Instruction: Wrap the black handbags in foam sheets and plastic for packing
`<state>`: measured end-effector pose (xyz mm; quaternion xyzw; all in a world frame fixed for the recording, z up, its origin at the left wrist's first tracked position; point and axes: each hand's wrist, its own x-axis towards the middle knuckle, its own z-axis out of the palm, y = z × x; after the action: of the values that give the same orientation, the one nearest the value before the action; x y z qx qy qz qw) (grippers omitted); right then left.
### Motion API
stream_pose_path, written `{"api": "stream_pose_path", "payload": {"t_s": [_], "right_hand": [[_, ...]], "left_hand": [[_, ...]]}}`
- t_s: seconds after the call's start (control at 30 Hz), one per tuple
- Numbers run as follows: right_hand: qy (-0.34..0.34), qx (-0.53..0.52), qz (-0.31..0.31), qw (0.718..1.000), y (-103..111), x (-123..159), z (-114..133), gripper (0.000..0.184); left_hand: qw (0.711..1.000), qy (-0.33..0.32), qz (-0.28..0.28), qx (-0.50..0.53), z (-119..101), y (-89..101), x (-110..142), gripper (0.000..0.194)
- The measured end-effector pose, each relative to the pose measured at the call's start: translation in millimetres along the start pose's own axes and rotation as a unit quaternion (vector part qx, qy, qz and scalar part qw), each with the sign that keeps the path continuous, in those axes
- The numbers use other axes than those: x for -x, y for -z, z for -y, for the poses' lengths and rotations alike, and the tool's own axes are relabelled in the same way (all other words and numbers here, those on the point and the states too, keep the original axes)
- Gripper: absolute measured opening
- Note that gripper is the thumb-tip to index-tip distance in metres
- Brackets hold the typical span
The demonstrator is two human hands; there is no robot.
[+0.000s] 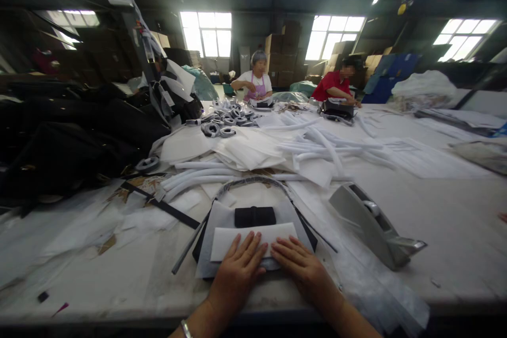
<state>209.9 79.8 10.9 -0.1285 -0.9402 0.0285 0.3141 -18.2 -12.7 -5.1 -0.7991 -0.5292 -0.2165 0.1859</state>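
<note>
A black handbag [197,251] lies flat before me, its wrapped handle [253,180] arching away from me. Over its front is a thin white sheet [222,215], with a black strap closure [255,216] showing above. A folded strip of white foam [225,243] rests across the sheet. My left hand [242,269] presses flat on the strip's lower edge, fingers stretched out. Beside it my right hand [299,264] lies flat too, fingers extended over the strip's right part. Neither hand grips anything.
A grey tape dispenser [370,224] stands to the right. Beyond the bag are white foam sheets [249,148], white foam tubes [328,145] and rolled grey straps [227,119]. Black bags [67,148] are piled at left. Two people [257,82] work across the table.
</note>
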Motion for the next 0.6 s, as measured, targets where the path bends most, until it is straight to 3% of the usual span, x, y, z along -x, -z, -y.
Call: {"api": "stream_pose_path", "payload": {"t_s": [0.1,0.2,0.23,0.3,0.37,0.5,0.6], "right_hand": [[-0.062,0.009,-0.050,0.997,11.2,3.6,17.7,0.036],[-0.270,-0.075,-0.080,0.956,22.8,16.1,37.6,0.018],[-0.360,-0.136,-0.058,0.921,24.8,19.8,42.4,0.021],[-0.511,-0.283,0.001,0.812,25.5,22.7,48.4,0.036],[-0.587,-0.413,0.009,0.696,23.2,18.9,51.3,0.045],[-0.607,-0.574,-0.114,0.539,14.7,2.4,56.8,0.036],[-0.595,-0.624,-0.199,0.466,6.5,-8.7,61.9,0.036]], "left_hand": [[0.999,0.006,0.008,-0.035,-3.0,-1.4,-0.8,0.041],[0.998,0.011,0.027,-0.053,-4.6,1.6,-2.1,0.041],[0.998,0.010,0.032,-0.056,-4.8,3.0,-2.6,0.042],[0.997,0.004,0.040,-0.060,-4.7,5.4,-3.6,0.044],[0.997,-0.003,0.044,-0.063,-4.0,6.7,-4.3,0.049],[0.997,-0.015,0.034,-0.066,-1.7,4.9,-4.5,0.066],[0.998,-0.017,0.023,-0.061,1.5,2.4,-3.2,0.072]]}}
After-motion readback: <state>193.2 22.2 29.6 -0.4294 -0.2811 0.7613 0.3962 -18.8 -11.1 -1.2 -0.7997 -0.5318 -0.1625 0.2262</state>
